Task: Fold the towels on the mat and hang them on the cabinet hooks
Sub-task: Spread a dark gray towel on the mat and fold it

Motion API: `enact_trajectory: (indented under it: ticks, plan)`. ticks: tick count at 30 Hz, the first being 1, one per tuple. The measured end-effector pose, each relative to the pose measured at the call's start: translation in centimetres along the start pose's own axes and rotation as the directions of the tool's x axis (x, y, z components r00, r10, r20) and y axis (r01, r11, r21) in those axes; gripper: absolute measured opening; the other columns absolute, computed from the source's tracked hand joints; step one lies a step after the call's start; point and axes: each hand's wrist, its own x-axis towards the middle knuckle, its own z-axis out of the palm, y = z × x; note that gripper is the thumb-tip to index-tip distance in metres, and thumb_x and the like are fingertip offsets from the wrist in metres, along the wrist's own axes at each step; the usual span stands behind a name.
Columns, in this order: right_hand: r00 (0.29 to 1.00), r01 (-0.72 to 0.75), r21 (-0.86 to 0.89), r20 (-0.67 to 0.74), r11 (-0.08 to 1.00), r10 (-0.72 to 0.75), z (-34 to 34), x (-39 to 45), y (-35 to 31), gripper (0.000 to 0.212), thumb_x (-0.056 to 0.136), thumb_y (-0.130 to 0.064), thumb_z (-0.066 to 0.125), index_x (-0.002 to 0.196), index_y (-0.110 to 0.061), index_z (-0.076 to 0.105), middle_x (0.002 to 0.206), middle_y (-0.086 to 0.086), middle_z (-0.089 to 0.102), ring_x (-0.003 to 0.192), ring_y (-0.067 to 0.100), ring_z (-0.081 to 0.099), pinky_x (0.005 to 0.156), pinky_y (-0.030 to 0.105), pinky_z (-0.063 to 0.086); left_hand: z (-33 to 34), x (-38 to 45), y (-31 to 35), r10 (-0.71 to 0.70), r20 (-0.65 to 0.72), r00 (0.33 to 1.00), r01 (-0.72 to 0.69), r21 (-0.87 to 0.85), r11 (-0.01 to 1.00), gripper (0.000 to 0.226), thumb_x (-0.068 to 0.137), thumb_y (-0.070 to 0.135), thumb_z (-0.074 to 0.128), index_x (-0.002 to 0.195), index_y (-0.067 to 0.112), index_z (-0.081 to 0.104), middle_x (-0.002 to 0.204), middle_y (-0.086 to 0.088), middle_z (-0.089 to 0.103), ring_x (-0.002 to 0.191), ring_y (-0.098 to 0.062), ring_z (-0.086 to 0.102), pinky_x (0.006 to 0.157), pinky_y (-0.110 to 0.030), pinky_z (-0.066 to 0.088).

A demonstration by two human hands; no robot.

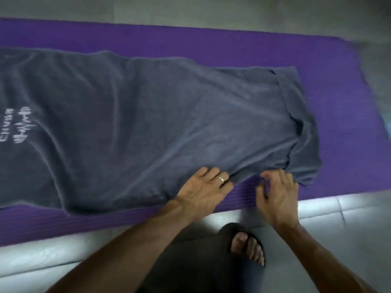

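A grey-blue towel (160, 115) with a white print at its left end lies spread lengthwise on the purple mat (211, 42). Its right end is folded over into a narrow flap. My left hand (206, 187), with a ring on one finger, rests flat with straight fingers on the towel's near edge. My right hand (278, 193) is just to the right of it, at the same near edge close to the right corner. Its fingers curl onto the cloth there, with the thumb held apart over the mat. Motion blur hides the exact grip.
The mat lies on a grey tiled floor (338, 225), and its right end (364, 106) is in view. A foot in a dark sandal (247, 246) stands on the tiles just below my hands, by the mat's near edge. No cabinet or hooks are in view.
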Motion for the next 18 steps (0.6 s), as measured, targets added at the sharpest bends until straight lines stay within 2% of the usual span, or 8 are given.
enact_trajectory:
  ticks: [4, 6, 8, 11, 15, 17, 18]
  plan:
    - [0.984, -0.116, -0.161, 0.114, 0.980, 0.135, -2.8, -1.4, 4.1, 0.029, 0.074, -0.027, 0.056, 0.098, -0.012, 0.060, 0.099, 0.013, 0.059, 0.090, 0.037, 0.053, 0.073, 0.045, 0.043, -0.3, 3.0, 0.8, -0.021, 0.052, 0.998, 0.021, -0.006, 1.000, 0.041, 0.079, 0.015, 0.055, 0.120, 0.021, 0.052, 0.117, -0.002, 0.052, 0.103, -0.024, 0.050, 0.084, -0.035, 0.038]
    - [0.968, -0.156, -0.216, 0.163, 0.964, 0.193, -3.8, -1.2, 5.6, 0.034, 0.074, -0.018, 0.067, 0.105, -0.013, 0.057, 0.105, 0.013, 0.058, 0.093, 0.038, 0.054, 0.075, 0.047, 0.044, -0.8, 3.9, 1.3, -0.002, 0.044, 0.999, 0.002, 0.009, 1.000, 0.044, 0.073, 0.014, 0.062, 0.116, 0.021, 0.054, 0.113, -0.002, 0.054, 0.097, -0.023, 0.053, 0.079, -0.034, 0.042]
    - [0.961, -0.109, -0.266, 0.220, 0.958, 0.170, -4.2, -0.5, 6.9, 0.041, 0.072, -0.013, 0.072, 0.110, -0.015, 0.056, 0.108, 0.009, 0.058, 0.094, 0.034, 0.055, 0.078, 0.046, 0.044, -0.9, 4.8, 2.0, -0.005, 0.032, 0.999, 0.005, 0.011, 1.000, 0.048, 0.071, 0.011, 0.067, 0.116, 0.022, 0.053, 0.109, -0.001, 0.054, 0.092, -0.021, 0.055, 0.075, -0.033, 0.044]
    - [0.943, -0.085, -0.299, 0.285, 0.951, 0.174, -3.6, 1.2, 8.4, 0.036, 0.073, -0.014, 0.069, 0.107, -0.017, 0.057, 0.108, 0.005, 0.057, 0.094, 0.029, 0.053, 0.081, 0.045, 0.042, -0.5, 6.8, 3.0, -0.067, 0.008, 0.998, 0.067, -0.064, 0.996, 0.048, 0.084, 0.006, 0.056, 0.127, 0.024, 0.045, 0.118, -0.003, 0.048, 0.102, -0.022, 0.054, 0.077, -0.034, 0.047]
    - [0.961, -0.146, -0.194, 0.205, 0.970, 0.186, -2.7, 3.0, 9.8, 0.018, 0.072, -0.009, 0.066, 0.090, -0.013, 0.062, 0.092, 0.007, 0.061, 0.088, 0.032, 0.056, 0.080, 0.045, 0.040, -0.7, 9.1, 3.3, -0.224, 0.010, 0.974, 0.221, -0.220, 0.950, 0.055, 0.088, 0.005, 0.047, 0.135, 0.033, 0.048, 0.120, 0.002, 0.051, 0.104, -0.020, 0.059, 0.083, -0.036, 0.052]
    - [0.984, -0.115, -0.194, 0.108, 0.974, 0.138, -3.4, 2.9, 11.6, 0.013, 0.072, -0.010, 0.065, 0.085, -0.013, 0.064, 0.084, 0.008, 0.060, 0.081, 0.033, 0.055, 0.076, 0.044, 0.040, -0.5, 9.3, 3.4, -0.247, -0.018, 0.969, 0.232, -0.277, 0.932, 0.048, 0.088, 0.008, 0.047, 0.129, 0.031, 0.056, 0.119, 0.004, 0.057, 0.102, -0.020, 0.062, 0.085, -0.035, 0.053]
    - [0.991, -0.106, -0.208, 0.062, 0.972, 0.121, -3.9, 2.5, 12.9, 0.013, 0.071, -0.013, 0.063, 0.084, -0.013, 0.065, 0.082, 0.008, 0.059, 0.079, 0.033, 0.054, 0.075, 0.044, 0.040, -0.4, 9.3, 3.6, -0.223, -0.027, 0.974, 0.209, -0.264, 0.942, 0.042, 0.088, 0.012, 0.048, 0.124, 0.029, 0.060, 0.117, 0.003, 0.059, 0.100, -0.020, 0.063, 0.081, -0.034, 0.054]
